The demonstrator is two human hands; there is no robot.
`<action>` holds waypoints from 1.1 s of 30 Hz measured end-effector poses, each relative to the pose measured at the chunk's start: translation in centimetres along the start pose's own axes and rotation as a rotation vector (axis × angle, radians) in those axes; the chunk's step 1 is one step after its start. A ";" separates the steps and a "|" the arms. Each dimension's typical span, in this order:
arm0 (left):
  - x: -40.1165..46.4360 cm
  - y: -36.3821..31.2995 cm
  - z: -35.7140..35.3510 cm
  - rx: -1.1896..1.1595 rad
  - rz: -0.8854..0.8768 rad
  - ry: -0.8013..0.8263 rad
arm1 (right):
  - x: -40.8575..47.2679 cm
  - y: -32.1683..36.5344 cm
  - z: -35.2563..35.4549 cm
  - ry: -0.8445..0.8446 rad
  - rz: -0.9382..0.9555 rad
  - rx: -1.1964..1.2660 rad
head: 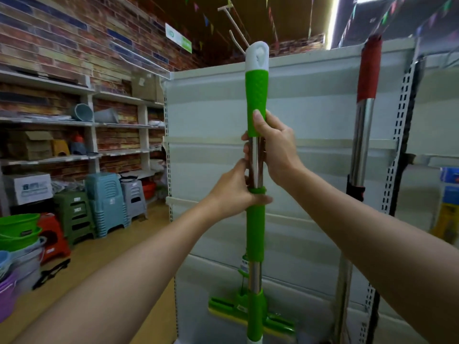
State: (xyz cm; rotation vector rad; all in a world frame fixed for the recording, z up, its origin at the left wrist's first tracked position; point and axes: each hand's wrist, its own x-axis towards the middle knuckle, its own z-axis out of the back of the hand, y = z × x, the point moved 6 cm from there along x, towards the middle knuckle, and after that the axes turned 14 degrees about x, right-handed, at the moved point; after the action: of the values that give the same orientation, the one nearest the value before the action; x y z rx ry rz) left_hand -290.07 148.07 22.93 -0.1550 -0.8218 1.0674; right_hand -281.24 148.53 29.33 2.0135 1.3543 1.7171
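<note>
mop [255, 227]: upright, green grips, steel shaft, white cap.

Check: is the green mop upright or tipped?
Upright. The mop stands vertical, cap up, head down, left hand and right hand gripping its handle.

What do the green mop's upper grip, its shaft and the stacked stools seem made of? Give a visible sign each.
Upper grip: likely matte green plastic or rubber; dimpled texture. Shaft: probably polished metal; mirror-like reflections. Stools: apparently moulded plastic; uniform colour, nested stacks.

One green mop [255, 232], one red-handled mop [362, 135] — two hands [232, 192] [275, 147]
</note>
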 end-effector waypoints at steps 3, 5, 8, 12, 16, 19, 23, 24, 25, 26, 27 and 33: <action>1.8 1.9 1.1 0.001 -0.048 -0.003 | 1.8 -1.4 -0.9 -0.030 -0.005 -0.031; 2.9 3.0 1.4 0.005 -0.071 -0.010 | 2.7 -2.4 -1.0 -0.048 -0.011 -0.031; 4.4 4.8 1.4 -0.013 -0.086 -0.013 | 4.0 -3.7 -1.0 -0.077 -0.015 -0.014; 6.2 6.6 1.7 -0.037 -0.117 -0.020 | 5.8 -5.3 -1.1 -0.084 0.002 -0.021; 8.0 7.9 2.3 -0.045 -0.139 -0.032 | 7.9 -6.4 -1.2 -0.066 0.029 -0.061; 9.3 8.8 2.8 -0.093 -0.148 -0.024 | 9.4 -7.1 -1.6 -0.065 0.056 -0.101; 11.2 9.3 3.0 -0.163 -0.173 0.005 | 11.1 -7.1 -1.6 -0.078 0.100 -0.177; 11.8 9.2 3.1 -0.182 -0.184 0.008 | 11.4 -6.9 -1.7 -0.078 0.116 -0.196; 12.3 9.2 3.2 -0.199 -0.194 0.012 | 11.8 -6.6 -1.7 -0.078 0.130 -0.208; 12.9 9.0 3.5 -0.211 -0.205 0.014 | 12.3 -6.4 -1.9 -0.079 0.142 -0.217; 13.5 8.9 3.8 -0.216 -0.217 0.017 | 12.8 -6.1 -2.1 -0.083 0.151 -0.223; 16.7 8.6 6.3 -0.265 -0.238 0.013 | 16.3 -4.9 -3.4 -0.155 0.207 -0.311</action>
State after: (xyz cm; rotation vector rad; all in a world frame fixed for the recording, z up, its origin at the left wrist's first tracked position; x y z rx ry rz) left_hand -296.60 164.50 31.87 -0.2801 -0.9433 0.7309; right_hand -287.88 161.55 38.72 2.1091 0.7982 1.6848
